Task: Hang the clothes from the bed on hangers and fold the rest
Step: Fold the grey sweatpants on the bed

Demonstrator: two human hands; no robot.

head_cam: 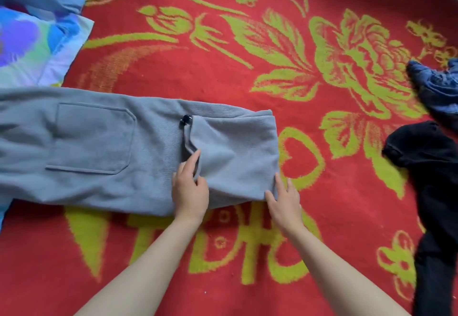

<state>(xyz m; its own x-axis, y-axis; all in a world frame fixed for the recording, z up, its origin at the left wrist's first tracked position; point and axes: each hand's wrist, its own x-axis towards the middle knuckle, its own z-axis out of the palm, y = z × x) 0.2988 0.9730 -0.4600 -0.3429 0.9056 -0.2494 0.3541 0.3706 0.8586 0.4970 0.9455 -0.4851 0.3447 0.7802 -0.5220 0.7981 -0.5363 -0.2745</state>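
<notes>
**Hands mid-fold on grey sweatpants (99, 147)**

Up close, the left hand (189, 186) has a pinch grip on the folded-over edge. The right hand (282, 199) lies open, flat on the corner. They're lying on the red bed blanket (223, 80). I'd square the edges and smooth the puckers by the drawstring toggles (184, 120) before folding again. No brand is visible, and the blanket's woven characters are half-covered and unreadable.

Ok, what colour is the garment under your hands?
The garment is plain grey, head view.

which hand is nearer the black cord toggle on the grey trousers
Left. The left hand lies on the grey trousers just short of the black cord toggle, index finger reaching towards it. The right hand rests at the folded end, farther off to the right.
</notes>
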